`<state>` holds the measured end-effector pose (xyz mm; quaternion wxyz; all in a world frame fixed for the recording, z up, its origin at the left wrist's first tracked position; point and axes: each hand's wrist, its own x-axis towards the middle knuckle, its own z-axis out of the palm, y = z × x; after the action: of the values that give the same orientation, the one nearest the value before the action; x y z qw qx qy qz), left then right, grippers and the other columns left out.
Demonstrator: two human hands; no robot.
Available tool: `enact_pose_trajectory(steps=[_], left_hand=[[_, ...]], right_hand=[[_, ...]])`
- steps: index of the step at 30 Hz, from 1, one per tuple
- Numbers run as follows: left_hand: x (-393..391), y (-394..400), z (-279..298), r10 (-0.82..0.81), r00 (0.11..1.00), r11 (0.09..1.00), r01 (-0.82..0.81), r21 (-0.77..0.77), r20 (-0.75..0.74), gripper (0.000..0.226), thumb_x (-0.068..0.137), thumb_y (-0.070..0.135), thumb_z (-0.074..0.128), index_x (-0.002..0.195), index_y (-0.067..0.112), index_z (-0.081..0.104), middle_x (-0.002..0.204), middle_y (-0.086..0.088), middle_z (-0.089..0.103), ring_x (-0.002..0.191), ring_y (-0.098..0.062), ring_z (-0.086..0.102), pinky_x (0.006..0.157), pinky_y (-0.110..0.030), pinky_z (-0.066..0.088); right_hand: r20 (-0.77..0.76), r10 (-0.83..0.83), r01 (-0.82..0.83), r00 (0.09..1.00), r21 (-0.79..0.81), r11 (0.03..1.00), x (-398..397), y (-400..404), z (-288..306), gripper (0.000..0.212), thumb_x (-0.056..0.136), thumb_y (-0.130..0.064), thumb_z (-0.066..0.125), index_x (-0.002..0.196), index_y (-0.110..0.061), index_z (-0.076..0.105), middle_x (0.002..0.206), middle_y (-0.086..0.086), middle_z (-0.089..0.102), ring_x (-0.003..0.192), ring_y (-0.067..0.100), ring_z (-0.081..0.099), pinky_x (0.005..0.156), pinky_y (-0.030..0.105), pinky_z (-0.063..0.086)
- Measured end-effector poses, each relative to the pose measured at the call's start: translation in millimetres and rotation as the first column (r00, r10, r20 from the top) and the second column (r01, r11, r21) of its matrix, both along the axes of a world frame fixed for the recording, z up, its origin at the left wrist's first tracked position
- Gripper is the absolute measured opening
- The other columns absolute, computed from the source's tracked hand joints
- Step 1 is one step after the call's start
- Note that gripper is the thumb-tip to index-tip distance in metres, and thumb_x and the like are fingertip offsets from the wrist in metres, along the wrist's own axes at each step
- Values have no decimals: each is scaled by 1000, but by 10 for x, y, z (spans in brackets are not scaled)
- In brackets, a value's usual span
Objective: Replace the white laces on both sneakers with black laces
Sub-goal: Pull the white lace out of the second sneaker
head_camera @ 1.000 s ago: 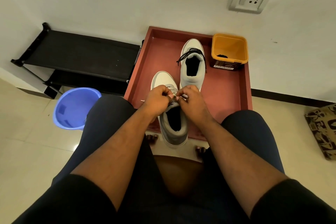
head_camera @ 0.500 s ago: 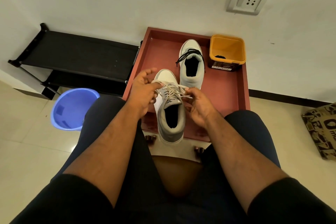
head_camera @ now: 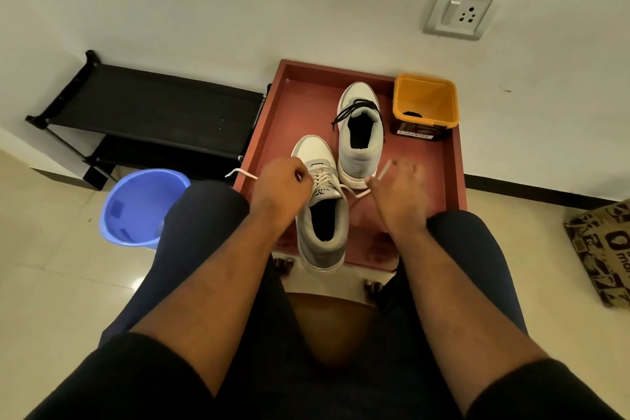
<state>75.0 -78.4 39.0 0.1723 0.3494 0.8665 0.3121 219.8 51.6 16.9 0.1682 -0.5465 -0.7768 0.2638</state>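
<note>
The near grey-and-white sneaker (head_camera: 320, 215) lies at the front of the red tray (head_camera: 289, 106), its white lace (head_camera: 322, 177) untied. My left hand (head_camera: 278, 193) is closed on the lace's left end, which sticks out to the left (head_camera: 238, 174). My right hand (head_camera: 399, 194), blurred and with fingers partly spread, holds the right end (head_camera: 383, 174). The far sneaker (head_camera: 359, 133) carries a black lace (head_camera: 354, 109). An orange tub (head_camera: 424, 106) at the tray's back right corner holds something black.
A blue plastic bin (head_camera: 136, 208) stands on the floor at left beside my knee. A black shoe rack (head_camera: 153, 112) sits against the wall. A patterned box (head_camera: 603, 249) is at right. A wall socket (head_camera: 458, 12) is above.
Both hands pulled apart from the middle of the near sneaker, drawing the white lace's knot loose. The lace ends now stretch out to either side.
</note>
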Motion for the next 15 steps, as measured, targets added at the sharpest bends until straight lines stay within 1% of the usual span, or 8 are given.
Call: enact_pose_trajectory(steps=[2,3,5,6,8,11,13,15], left_hand=[[85,25,-112,-1,997,992,12,-129,83,20,87,34,68,97,17,66,93,3,65,85,-15,61,80,-37,56],[100,26,-142,16,995,988,-2,-152,95,24,86,37,70,97,16,66,92,3,64,86,-16,61,80,-37,56],[71,39,-152,48,993,989,-32,-146,106,25,86,37,71,96,15,68,91,1,66,84,-17,63,79,-37,57],[39,41,-149,60,990,988,-42,-146,125,22,86,34,71,96,14,70,90,0,68,82,-17,64,78,-38,57],[-14,39,-129,50,986,985,-22,-172,162,19,88,32,69,94,13,72,85,-3,69,77,-18,66,77,-39,59],[-24,65,-106,-23,994,971,47,-236,103,20,92,28,63,96,10,72,87,-5,70,78,-19,66,76,-36,58],[-21,84,-82,-20,997,971,36,-237,71,19,93,27,61,93,9,70,86,-6,69,74,-18,65,70,-32,56],[-73,73,-87,38,996,973,-18,-231,82,18,92,26,62,84,11,68,78,-5,67,64,-14,62,58,-25,50]], right_hand=[[-111,194,-191,975,34,981,-114,-160,-28,44,86,-31,68,124,-14,54,114,2,49,103,15,46,89,32,40],[-128,299,-297,946,31,954,-162,-229,-58,38,88,-29,67,122,-14,57,111,1,52,99,12,46,89,31,42],[-155,404,-411,901,-14,911,-213,-285,-137,28,89,-26,65,113,-11,65,106,4,61,92,11,53,87,34,48],[-180,401,-414,898,-43,909,-224,-287,-164,25,89,-26,66,109,-11,68,103,5,64,91,13,57,86,35,50],[-236,349,-380,907,-104,919,-238,-275,-208,23,88,-24,68,106,-10,69,100,5,67,90,15,61,85,34,52],[-315,274,-346,909,-202,916,-244,-277,-224,23,87,-17,69,109,-10,70,100,2,69,91,13,63,88,29,52],[-302,248,-322,921,-228,919,-251,-262,-210,20,88,-14,67,107,-9,71,95,-1,69,87,10,62,83,24,50],[-270,247,-308,931,-214,927,-257,-248,-192,17,89,-12,65,104,-8,72,92,-1,69,84,11,61,78,21,46]])
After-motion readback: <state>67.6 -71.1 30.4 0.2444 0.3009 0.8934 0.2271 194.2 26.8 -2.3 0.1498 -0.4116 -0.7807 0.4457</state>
